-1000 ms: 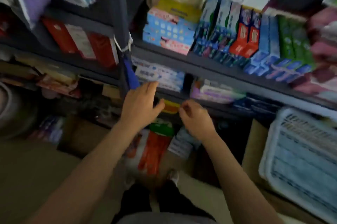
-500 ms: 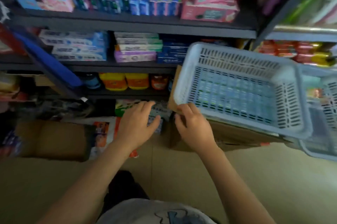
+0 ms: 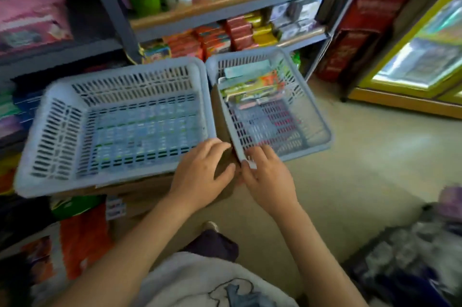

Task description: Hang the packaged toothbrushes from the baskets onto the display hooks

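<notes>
Your left hand [image 3: 200, 174] rests with relaxed, slightly bent fingers on the cardboard box [image 3: 140, 189], just at the near right corner of the larger grey basket [image 3: 45, 136], holding nothing. Your right hand [image 3: 267, 176] touches the near left corner of the smaller basket [image 3: 320, 119], fingers bent over its rim; whether they truly grip it you cannot tell from the blur. The packaged toothbrushes [image 3: 250, 84] lie piled against that basket's far wall, below the stocked shelves [image 3: 225, 14].

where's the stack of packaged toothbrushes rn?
Head view, right of centre: the packaged toothbrushes lie at the far end of the smaller right basket, beside the larger left basket, below the shelves.
</notes>
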The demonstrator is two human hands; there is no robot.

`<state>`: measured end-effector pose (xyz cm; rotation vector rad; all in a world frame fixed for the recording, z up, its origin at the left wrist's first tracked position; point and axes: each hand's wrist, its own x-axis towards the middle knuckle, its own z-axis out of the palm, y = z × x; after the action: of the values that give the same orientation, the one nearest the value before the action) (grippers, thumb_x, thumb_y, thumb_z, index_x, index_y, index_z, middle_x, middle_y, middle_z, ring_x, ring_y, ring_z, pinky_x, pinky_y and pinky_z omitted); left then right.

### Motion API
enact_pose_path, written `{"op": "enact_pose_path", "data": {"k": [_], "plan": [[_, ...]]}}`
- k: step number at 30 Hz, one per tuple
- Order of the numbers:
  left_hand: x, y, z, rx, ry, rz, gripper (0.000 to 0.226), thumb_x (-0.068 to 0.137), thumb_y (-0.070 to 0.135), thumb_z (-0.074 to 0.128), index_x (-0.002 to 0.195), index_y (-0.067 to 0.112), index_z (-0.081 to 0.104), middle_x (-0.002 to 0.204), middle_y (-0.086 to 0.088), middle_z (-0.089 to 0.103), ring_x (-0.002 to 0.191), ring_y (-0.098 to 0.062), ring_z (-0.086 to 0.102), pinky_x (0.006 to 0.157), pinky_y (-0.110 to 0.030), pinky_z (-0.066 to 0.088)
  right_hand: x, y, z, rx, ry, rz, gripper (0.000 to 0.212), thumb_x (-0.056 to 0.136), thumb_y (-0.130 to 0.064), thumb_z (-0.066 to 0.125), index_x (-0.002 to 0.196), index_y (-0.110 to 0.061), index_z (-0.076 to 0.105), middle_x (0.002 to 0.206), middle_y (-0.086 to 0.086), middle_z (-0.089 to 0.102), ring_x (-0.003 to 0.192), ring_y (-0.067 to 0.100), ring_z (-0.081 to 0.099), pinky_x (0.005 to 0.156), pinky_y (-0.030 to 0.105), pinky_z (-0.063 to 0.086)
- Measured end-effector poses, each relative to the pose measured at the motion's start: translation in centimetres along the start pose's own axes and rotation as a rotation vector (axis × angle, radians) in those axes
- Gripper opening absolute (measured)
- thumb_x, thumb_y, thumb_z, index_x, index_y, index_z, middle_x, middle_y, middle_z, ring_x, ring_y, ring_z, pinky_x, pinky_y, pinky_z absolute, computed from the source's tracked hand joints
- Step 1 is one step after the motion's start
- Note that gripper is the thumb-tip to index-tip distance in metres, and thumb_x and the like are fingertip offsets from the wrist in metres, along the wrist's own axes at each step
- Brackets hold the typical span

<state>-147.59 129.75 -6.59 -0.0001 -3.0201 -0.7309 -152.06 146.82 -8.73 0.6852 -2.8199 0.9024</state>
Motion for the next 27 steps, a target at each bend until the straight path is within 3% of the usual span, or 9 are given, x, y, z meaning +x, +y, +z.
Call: {"op": "enact_pose_path", "data": {"k": [5, 9, 13, 16, 20, 24, 27], "plan": [[8.9, 0.5, 5.0, -0.047, 0.012, 0.058, 0.049, 0.096, 0.045, 0.044, 0.124, 0.01, 0.064, 0.126, -0.006, 0.062, 0.12, -0.023, 0.053, 0.098, -0.043, 0.048, 6.2, 8.0, -0.9, -0.074, -0.116, 0.013, 0.024, 0.092, -0.027, 0.055, 0.103, -0.008, 0.064, 0.095, 0.008, 0.061, 0.079, 0.032, 0.062, 0.056, 0.035, 0.044], [14.6, 1.8, 7.4, -0.078, 0.062, -0.053, 0.051, 0.098, 0.046, 0.042, 0.128, 0.009, 0.061, 0.133, -0.009, 0.058, 0.125, -0.025, 0.05, 0.101, -0.046, 0.049, 11.7, 13.1, -2.1, -0.061, -0.195, 0.015, 0.022, 0.092, -0.022, 0.063, 0.107, -0.006, 0.066, 0.1, 0.013, 0.062, 0.086, 0.038, 0.064, 0.062, 0.041, 0.051], [19.2, 1.6, 10.5, -0.036, 0.089, -0.348, 0.069, 0.1, 0.046, 0.051, 0.154, 0.008, 0.033, 0.163, -0.015, 0.024, 0.151, -0.03, 0.022, 0.121, -0.044, 0.023, 18.2, 16.7, -1.1, -0.038, -0.308, -0.005, 0.031, 0.095, -0.028, 0.056, 0.114, -0.005, 0.065, 0.109, 0.015, 0.063, 0.096, 0.039, 0.063, 0.07, 0.043, 0.051], [21.1, 1.3, 13.4, 0.001, 0.067, -0.562, 0.084, 0.1, 0.057, 0.039, 0.161, 0.009, 0.005, 0.168, -0.015, -0.007, 0.156, -0.03, -0.005, 0.126, -0.045, 0.007, 23.3, 18.7, 1.1, -0.007, -0.425, -0.132, 0.032, 0.097, -0.026, 0.055, 0.116, -0.002, 0.063, 0.113, 0.015, 0.061, 0.1, 0.038, 0.062, 0.074, 0.045, 0.052], [22.2, 1.9, 15.9, 0.074, 0.149, -0.861, 0.091, 0.093, 0.066, 0.026, 0.161, 0.007, 0.011, 0.167, -0.022, 0.003, 0.154, -0.038, 0.006, 0.122, -0.052, 0.008, 28.8, 20.6, 4.2, -0.082, -0.701, -0.346, 0.038, 0.099, -0.023, 0.056, 0.133, -0.005, 0.052, 0.132, 0.015, 0.051, 0.123, 0.034, 0.048, 0.088, 0.045, 0.049], [21.9, 3.8, 17.7, -0.023, 0.188, -1.058, 0.089, 0.094, 0.063, 0.035, 0.159, 0.006, 0.016, 0.161, -0.023, 0.025, 0.143, -0.041, 0.033, 0.109, -0.06, 0.04, 33.5, 23.0, 6.2, -0.268, -0.834, -0.434, 0.061, 0.099, -0.031, 0.057, 0.15, -0.007, 0.033, 0.151, 0.015, 0.036, 0.141, 0.034, 0.034, 0.111, 0.049, 0.035], [21.5, 4.8, 18.5, -0.018, 0.19, -1.13, 0.088, 0.098, 0.057, 0.044, 0.161, 0.007, 0.007, 0.166, -0.018, 0.014, 0.15, -0.036, 0.022, 0.117, -0.055, 0.028, 35.2, 24.6, 8.0, -0.369, -0.876, -0.463, 0.066, 0.1, -0.033, 0.058, 0.152, -0.006, 0.029, 0.155, 0.015, 0.032, 0.142, 0.034, 0.032, 0.115, 0.046, 0.031]]}}
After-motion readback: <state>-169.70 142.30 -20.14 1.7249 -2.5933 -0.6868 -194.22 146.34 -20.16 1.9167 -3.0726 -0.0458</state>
